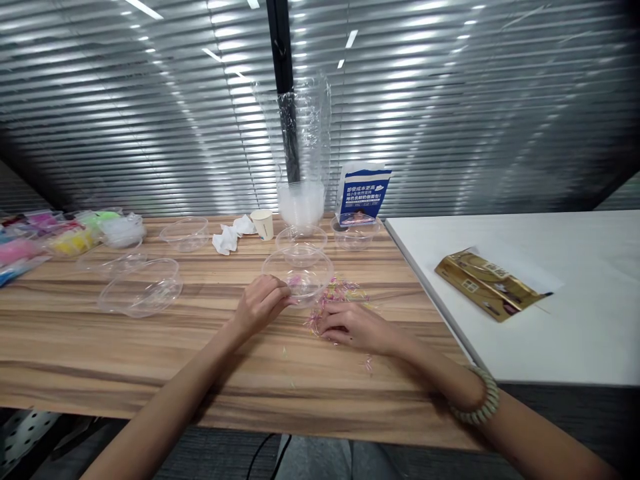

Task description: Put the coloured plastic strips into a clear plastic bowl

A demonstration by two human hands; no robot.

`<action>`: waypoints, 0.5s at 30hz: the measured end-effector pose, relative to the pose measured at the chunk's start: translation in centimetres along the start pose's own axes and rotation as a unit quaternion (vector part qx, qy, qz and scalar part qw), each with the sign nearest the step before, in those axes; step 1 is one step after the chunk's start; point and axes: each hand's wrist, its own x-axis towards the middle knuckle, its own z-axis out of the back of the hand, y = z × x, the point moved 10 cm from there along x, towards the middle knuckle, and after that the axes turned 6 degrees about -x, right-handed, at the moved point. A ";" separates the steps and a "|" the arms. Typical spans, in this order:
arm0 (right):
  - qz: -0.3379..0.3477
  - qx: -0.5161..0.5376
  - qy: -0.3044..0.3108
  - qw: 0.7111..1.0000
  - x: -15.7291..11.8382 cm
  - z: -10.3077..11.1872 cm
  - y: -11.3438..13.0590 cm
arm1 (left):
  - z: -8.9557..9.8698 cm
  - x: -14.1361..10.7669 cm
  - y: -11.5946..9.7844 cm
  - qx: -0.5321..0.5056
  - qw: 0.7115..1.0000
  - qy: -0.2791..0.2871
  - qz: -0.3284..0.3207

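Pink, yellow and green small pieces lie in a loose pile on the wooden table. My right hand rests at the near side of the pile with its fingers closed; what they pinch is too small to name. Just left of the pile stands a clear round plastic bowl with a little pink inside. My left hand is at the bowl's near left edge, fingers pressed together, and what is between them is hidden. A few stray pieces lie nearer the table's front.
More clear bowls stand left and behind. A paper cup, crumpled tissue, stacked bowls in plastic and a blue box line the back. Colourful bags lie far left; a gold packet lies on the white table.
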 end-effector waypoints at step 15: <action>0.007 0.010 -0.008 1.000 0.0 0.2 0.2 | -0.3 -0.1 0.1 0.001 1.000 0.014 0.004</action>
